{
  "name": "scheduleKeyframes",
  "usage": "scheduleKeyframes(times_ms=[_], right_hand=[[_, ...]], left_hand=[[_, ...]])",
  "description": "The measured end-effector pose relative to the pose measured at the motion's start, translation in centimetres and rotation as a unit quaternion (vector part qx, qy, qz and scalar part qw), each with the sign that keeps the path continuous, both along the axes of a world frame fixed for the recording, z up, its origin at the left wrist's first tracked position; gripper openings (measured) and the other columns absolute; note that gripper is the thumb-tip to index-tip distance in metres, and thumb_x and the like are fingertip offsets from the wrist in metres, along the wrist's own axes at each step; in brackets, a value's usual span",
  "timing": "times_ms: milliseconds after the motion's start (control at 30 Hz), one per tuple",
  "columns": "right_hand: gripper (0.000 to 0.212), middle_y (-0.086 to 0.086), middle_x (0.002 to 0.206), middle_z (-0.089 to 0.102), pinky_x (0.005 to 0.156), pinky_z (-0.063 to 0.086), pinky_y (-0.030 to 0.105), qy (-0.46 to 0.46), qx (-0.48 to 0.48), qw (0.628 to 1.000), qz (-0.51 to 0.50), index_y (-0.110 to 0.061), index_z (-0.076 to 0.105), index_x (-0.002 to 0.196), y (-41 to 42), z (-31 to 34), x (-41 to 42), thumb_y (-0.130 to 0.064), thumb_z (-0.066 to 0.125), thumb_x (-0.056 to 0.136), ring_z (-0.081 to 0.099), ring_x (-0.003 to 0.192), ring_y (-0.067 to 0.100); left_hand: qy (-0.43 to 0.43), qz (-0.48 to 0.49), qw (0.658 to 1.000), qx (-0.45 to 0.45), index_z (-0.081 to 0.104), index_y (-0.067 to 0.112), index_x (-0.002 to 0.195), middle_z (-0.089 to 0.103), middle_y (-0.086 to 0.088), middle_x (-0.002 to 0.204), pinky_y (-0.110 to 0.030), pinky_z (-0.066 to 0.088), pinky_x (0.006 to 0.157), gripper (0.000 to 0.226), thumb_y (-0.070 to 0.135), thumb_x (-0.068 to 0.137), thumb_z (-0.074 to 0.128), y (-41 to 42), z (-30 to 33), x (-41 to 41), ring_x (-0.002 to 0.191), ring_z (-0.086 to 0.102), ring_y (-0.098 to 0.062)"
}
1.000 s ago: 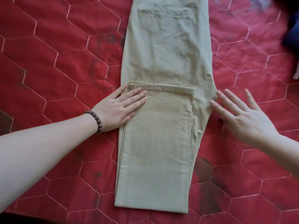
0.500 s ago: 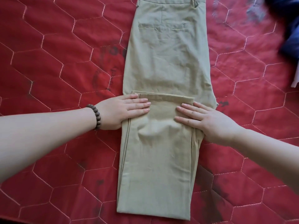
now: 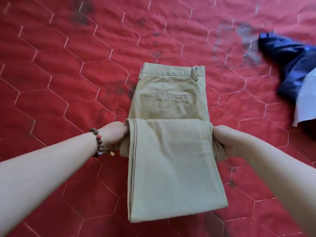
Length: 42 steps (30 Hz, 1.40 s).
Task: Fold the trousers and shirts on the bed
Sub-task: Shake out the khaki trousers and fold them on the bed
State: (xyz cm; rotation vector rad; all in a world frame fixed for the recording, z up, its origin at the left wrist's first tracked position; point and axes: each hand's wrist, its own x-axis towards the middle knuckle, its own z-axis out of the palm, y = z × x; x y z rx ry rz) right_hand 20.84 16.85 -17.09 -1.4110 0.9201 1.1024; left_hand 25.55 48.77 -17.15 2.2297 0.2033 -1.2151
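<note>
Khaki trousers [image 3: 171,151] lie lengthwise on the red quilted bed [image 3: 59,82], waistband and back pocket at the far end. The leg part is doubled over and raised off the bed at its near end. My left hand [image 3: 114,135], with a bead bracelet at the wrist, grips the left edge of the folded legs near the hems. My right hand [image 3: 227,141] grips the right edge at the same height. The fingers of both hands are tucked under the cloth.
A dark blue garment [image 3: 290,65] and a white one [image 3: 306,103] lie crumpled at the right edge of the bed. Red quilt with hexagon stitching spreads all around the trousers.
Both hands went from lying flat on the folded legs to gripping their side edges. The folded part has been lifted, and the view now takes in the waistband.
</note>
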Motion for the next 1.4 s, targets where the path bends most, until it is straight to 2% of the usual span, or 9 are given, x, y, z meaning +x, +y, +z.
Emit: scheduleKeyframes(times_ms=[167, 267, 333, 433, 500, 633, 800, 1100, 1400], right_hand=[[0.05, -0.002, 0.108, 0.064, 0.07, 0.05, 0.024, -0.379, -0.279, 0.842, 0.262, -0.022, 0.054, 0.118, -0.6, -0.4, -3.6, -0.01, 0.068, 0.072, 0.062, 0.086, 0.016], [0.091, 0.014, 0.151, 0.033, 0.108, 0.03, 0.057, -0.589, -0.346, 0.557, 0.472, -0.027, 0.031, 0.147, -1.2, 0.2, -5.6, -0.008, 0.067, 0.066, 0.039, 0.134, 0.026], [0.082, 0.011, 0.159, 0.02, 0.111, 0.016, 0.067, -0.62, -0.292, 0.425, 0.592, -0.031, 0.028, 0.151, -0.7, 0.7, -6.5, -0.003, 0.046, 0.076, 0.023, 0.145, 0.03], [0.054, -0.001, 0.148, 0.045, 0.108, 0.026, 0.066, -0.632, -0.161, 0.363, 0.665, -0.025, 0.055, 0.136, 0.8, 1.7, -6.8, -0.008, 0.04, 0.086, 0.036, 0.14, 0.025], [0.039, -0.001, 0.121, 0.067, 0.105, 0.037, 0.059, -0.656, -0.123, 0.451, 0.593, -0.014, 0.072, 0.112, 1.8, 3.2, -5.8, -0.004, 0.05, 0.082, 0.057, 0.122, 0.018], [0.011, -0.008, 0.079, 0.063, 0.08, 0.046, 0.022, -0.539, -0.126, 0.798, 0.241, -0.016, 0.063, 0.08, 2.9, 6.2, -1.6, -0.008, 0.057, 0.077, 0.057, 0.074, -0.004], [0.033, 0.004, 0.087, 0.072, 0.073, 0.05, 0.03, -0.371, -0.152, 0.916, -0.013, -0.014, 0.067, 0.083, 2.7, 4.6, 6.5, -0.043, 0.056, 0.093, 0.065, 0.08, 0.014], [0.032, -0.002, 0.094, 0.076, 0.082, 0.058, 0.04, -0.257, -0.089, 0.962, 0.029, -0.02, 0.071, 0.102, 0.9, 1.0, 4.7, -0.032, 0.082, 0.073, 0.073, 0.083, 0.017], [0.031, 0.005, 0.108, 0.073, 0.082, 0.056, 0.038, -0.304, 0.035, 0.951, -0.034, -0.016, 0.07, 0.109, 0.4, 3.6, 0.7, -0.021, 0.077, 0.08, 0.07, 0.098, 0.023]], left_hand=[[-0.133, 0.05, 0.984, -0.111, 0.069, 0.015, 0.079, 0.07, 0.007, 0.067, -0.023, 0.048, 0.054, 0.02, -0.003, 0.08, 0.06, 0.5, -0.1, -2.9, 0.058, 0.06, -0.002], [-0.155, 0.053, 0.982, -0.091, 0.07, 0.011, 0.079, 0.073, -0.001, 0.077, -0.026, 0.049, 0.065, 0.012, 0.002, 0.08, 0.062, 0.2, -0.4, -2.9, 0.072, 0.063, -0.01], [-0.152, 0.059, 0.983, -0.081, 0.068, 0.004, 0.079, 0.071, -0.006, 0.075, -0.022, 0.046, 0.053, 0.007, 0.004, 0.082, 0.061, -0.1, -0.6, -2.6, 0.061, 0.058, -0.005], [-0.149, 0.055, 0.985, -0.07, 0.065, -0.002, 0.083, 0.07, -0.015, 0.079, -0.028, 0.048, 0.056, 0.009, 0.004, 0.083, 0.059, -0.1, -1.0, -2.6, 0.059, 0.055, -0.007], [-0.14, 0.055, 0.986, -0.067, 0.066, 0.0, 0.087, 0.071, -0.016, 0.088, -0.039, 0.053, 0.071, 0.011, 0.004, 0.082, 0.058, 0.1, -1.3, -2.5, 0.073, 0.062, -0.02], [-0.124, 0.045, 0.988, -0.077, 0.07, 0.006, 0.1, 0.073, -0.004, 0.1, -0.026, 0.052, 0.075, 0.017, 0.005, 0.087, 0.06, 0.3, -1.8, -2.3, 0.091, 0.067, -0.019], [-0.106, 0.103, 0.984, -0.097, 0.069, 0.029, 0.087, 0.071, 0.023, 0.078, 0.0, 0.042, 0.06, 0.006, 0.034, 0.088, 0.067, 0.3, -1.5, -2.6, 0.075, 0.063, 0.014], [0.03, 0.263, 0.945, -0.193, 0.07, 0.011, 0.102, 0.076, -0.003, 0.093, -0.043, 0.056, 0.087, 0.025, 0.03, 0.086, 0.071, -0.1, -2.0, -2.4, 0.088, 0.073, -0.021], [0.037, 0.324, 0.864, -0.384, 0.074, 0.009, 0.102, 0.071, -0.017, 0.109, -0.031, 0.058, 0.076, 0.039, 0.041, 0.078, 0.071, 0.9, 0.1, -3.5, 0.1, 0.07, -0.027]])
